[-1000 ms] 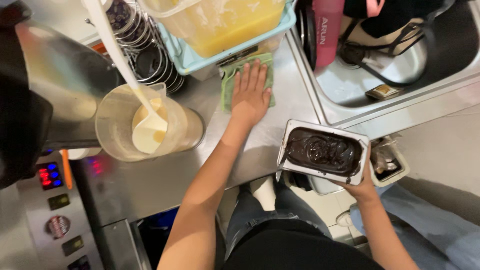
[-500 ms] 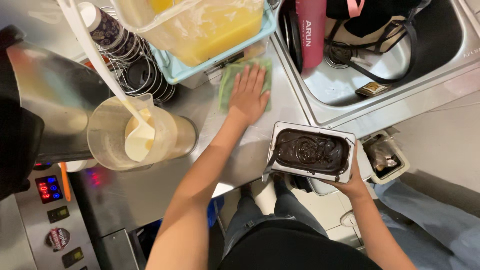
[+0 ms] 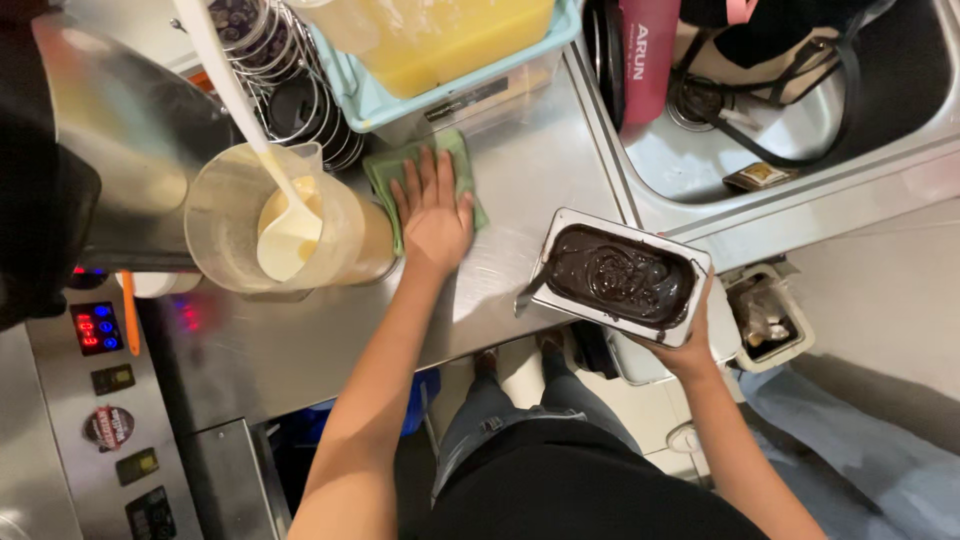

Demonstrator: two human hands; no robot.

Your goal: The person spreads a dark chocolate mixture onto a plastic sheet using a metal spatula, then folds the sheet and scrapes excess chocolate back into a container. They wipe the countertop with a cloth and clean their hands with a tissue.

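My left hand lies flat, fingers spread, on a green cloth on the steel counter. My right hand grips from below a white rectangular tray of dark chocolate paste, held over the counter's front right edge. A utensil handle sticks out of the tray's left side. Just left of my left hand stands a clear pitcher with pale cream and a white ladle in it.
A light blue tub with bags of yellow liquid sits behind the cloth. Wire racks with dark jars are at the back left. A sink on the right holds a pink bottle and black straps. A machine panel is at left.
My left hand and the cloth have slid toward me and slightly left on the counter. The tray in my right hand stays about where it was.
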